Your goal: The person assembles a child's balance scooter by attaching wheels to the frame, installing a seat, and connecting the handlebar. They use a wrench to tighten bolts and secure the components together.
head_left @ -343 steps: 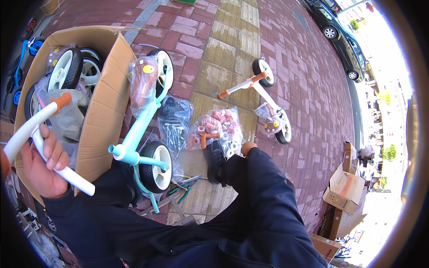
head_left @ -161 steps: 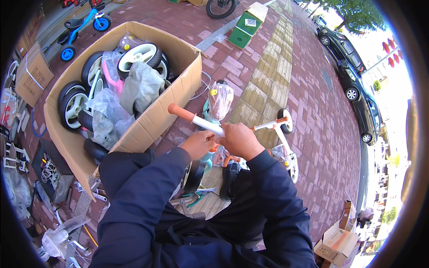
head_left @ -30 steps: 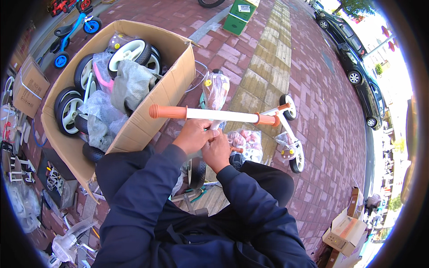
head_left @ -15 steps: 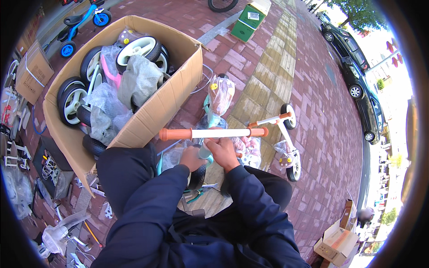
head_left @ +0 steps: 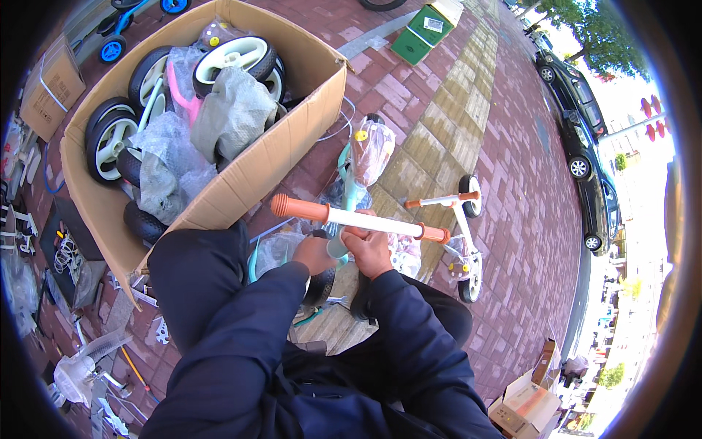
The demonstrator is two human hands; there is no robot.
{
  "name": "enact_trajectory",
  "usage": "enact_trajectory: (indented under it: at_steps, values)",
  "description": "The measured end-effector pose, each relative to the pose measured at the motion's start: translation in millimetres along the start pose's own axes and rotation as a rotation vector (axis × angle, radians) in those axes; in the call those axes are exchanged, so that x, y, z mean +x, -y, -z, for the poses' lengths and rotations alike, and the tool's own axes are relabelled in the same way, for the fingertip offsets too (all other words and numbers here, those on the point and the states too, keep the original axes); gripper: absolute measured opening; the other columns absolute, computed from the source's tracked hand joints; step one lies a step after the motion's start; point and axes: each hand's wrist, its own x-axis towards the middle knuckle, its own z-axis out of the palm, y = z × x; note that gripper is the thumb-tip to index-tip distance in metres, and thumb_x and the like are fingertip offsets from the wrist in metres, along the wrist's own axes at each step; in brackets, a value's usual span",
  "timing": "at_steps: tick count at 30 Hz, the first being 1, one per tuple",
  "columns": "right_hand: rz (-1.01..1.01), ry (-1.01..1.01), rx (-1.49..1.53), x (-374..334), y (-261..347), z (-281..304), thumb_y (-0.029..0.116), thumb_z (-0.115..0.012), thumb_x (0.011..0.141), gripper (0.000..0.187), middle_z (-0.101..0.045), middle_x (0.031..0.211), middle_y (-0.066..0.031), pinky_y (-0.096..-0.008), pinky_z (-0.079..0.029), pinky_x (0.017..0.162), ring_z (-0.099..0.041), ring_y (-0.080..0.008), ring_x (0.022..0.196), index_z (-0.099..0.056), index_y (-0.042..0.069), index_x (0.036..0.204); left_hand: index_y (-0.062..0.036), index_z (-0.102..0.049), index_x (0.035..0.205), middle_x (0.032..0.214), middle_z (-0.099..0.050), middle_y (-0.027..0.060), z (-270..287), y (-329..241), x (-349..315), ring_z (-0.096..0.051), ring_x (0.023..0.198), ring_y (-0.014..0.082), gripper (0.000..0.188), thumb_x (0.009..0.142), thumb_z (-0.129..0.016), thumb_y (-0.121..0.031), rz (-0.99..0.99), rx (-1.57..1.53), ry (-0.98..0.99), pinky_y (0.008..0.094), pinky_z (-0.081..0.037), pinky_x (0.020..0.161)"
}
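Observation:
A white handlebar (head_left: 373, 222) with orange-brown grips lies across in front of me, its right end a little lower. It belongs to a mint-green children's balance bike (head_left: 354, 192) whose seat (head_left: 372, 152) is wrapped in clear plastic. Just under the bar, my right hand (head_left: 370, 251) is closed around the pale stem (head_left: 337, 246), thumb near its top. Beside it on the left, my left hand (head_left: 314, 256) is closed at the same stem, its fingertips partly hidden. A black-tyred wheel (head_left: 320, 287) shows below the hands, between my knees.
At left stands a big open carton (head_left: 252, 172) full of wheels and plastic-wrapped parts. A white balance bike (head_left: 463, 223) is at right on the brick paving. Farther off are a green box (head_left: 423, 36), a blue tricycle (head_left: 113, 45) and open cartons (head_left: 525, 406). Tools lie at lower left.
The handlebar has tilted, its right end dropping and its left end rising. Both hands keep their hold on the stem. The whole view has shifted slightly.

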Motion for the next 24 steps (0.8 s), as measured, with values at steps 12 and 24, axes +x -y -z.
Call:
enact_trajectory:
  at_steps: [12, 24]
  values:
    - [-0.530, -0.003, 0.673, -54, 0, -11, 0.058, -0.039, 0.107, 0.063, -0.065, 0.086, -0.0084, -0.0281, -0.052, 0.056, -0.062, -0.0145, 0.068, -0.061, -0.001, 0.110, -0.0110, -0.075, 0.102, 0.098, -0.074, 0.0187, 4, 4, 1, -0.071, 0.095, 0.0384, 0.034, 0.080, -0.073, -0.036, -0.001, -0.096, -0.017, 0.0479, -0.055, 0.086]
    - [-0.521, -0.340, 0.812, -57, 9, -34, 0.046, -0.061, 0.102, 0.048, -0.061, 0.083, -0.0061, -0.0304, -0.054, 0.052, -0.061, -0.0158, 0.060, -0.053, 0.000, 0.113, -0.0113, -0.076, 0.102, 0.101, -0.074, 0.0201, 1, -3, 4, -0.070, 0.097, 0.0410, 0.032, 0.084, -0.069, -0.037, -0.008, -0.073, 0.010, 0.0503, -0.054, 0.085]
